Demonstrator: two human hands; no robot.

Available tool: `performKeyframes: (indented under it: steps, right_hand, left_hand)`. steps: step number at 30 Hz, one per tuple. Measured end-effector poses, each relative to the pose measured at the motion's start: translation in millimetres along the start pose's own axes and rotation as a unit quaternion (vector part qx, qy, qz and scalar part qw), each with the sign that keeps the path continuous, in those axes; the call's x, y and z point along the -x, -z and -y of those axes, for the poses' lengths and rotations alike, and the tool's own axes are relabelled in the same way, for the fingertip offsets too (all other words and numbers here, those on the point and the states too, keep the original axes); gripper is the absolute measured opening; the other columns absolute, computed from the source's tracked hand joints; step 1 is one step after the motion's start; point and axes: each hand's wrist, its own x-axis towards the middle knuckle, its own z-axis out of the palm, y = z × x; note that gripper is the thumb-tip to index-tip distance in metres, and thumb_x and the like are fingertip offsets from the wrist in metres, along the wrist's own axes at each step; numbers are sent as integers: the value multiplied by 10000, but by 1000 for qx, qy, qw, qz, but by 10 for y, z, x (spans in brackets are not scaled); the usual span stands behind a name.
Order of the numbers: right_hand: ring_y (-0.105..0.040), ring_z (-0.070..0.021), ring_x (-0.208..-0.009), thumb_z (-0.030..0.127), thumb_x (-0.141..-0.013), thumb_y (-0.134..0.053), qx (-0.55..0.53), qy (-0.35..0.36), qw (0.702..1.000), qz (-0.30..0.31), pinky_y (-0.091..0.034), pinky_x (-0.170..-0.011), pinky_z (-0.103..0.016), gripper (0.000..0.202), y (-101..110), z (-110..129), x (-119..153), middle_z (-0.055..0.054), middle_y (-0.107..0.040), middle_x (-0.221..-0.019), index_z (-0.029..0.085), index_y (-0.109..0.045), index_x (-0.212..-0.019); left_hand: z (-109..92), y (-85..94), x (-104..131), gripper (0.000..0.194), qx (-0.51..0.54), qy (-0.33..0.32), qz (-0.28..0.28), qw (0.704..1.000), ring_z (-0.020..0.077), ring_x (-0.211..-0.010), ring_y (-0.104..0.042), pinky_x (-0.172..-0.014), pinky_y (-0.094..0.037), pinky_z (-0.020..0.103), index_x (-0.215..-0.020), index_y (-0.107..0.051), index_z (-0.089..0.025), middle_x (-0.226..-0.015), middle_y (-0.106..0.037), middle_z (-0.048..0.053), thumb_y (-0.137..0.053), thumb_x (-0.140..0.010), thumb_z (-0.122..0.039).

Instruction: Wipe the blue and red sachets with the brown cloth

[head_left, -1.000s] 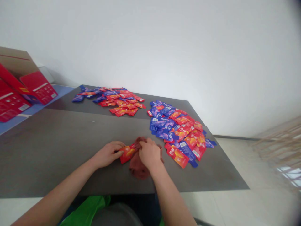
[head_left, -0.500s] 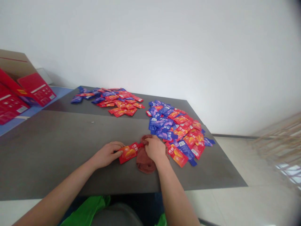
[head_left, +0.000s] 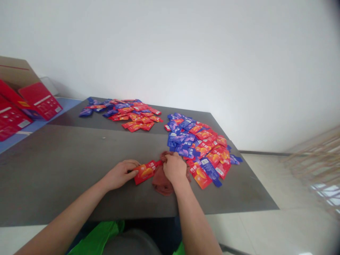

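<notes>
A red pouch with orange fruit on it (head_left: pixel 146 172) lies flat on the grey table (head_left: pixel 79 156). Its left edge is between the thumb and fingers of my left hand (head_left: pixel 122 173). The pouch's narrow end points right, to a reddish-brown cloth (head_left: pixel 162 182) bunched on the table. My right hand (head_left: pixel 175 168) is closed on the cloth beside that narrow end; its fingertips are partly hidden. Just right of the cloth spreads a pile of red and blue pouches (head_left: pixel 204 148).
Farther back on the table is a second heap of red and blue pouches (head_left: pixel 132 111). Open red cardboard boxes (head_left: pixel 44 101) stand at the left on a blue surface (head_left: pixel 67 103). A white wall (head_left: pixel 170 53) rises behind the table.
The cloth has shifted slightly left and changed its folds under my right hand. My left hand and the pouch have stayed nearly in place.
</notes>
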Motion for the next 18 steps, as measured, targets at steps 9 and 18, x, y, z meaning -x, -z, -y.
performKeyframes:
  steps: [9, 18]
  right_hand:
    - [-588, -222, -996, 297, -944, -492, 2, 43, 999, 28, -474, -777, -324, 246, -135, 86, 118, -77, -583, -1132, 275, -693, -1083]
    - [-555, -221, -1031, 333, -945, -503, -34, 167, 985, 19, -470, -757, -297, 239, -174, 328, 366, -67, -576, -1136, 300, -694, -1085]
  left_hand:
    - [-5, 2, -10, 292, -5, 1, -1, 1000, 200, -1058, -633, -983, -466, 298, -881, -754, -214, -1075, -719, 39, -493, -951, -326]
    - [-42, 18, -11, 298, 6, -25, 3, 1000, 178, -1040, -640, -973, -459, 275, -779, -724, -216, -1013, -721, 16, -507, -960, -312]
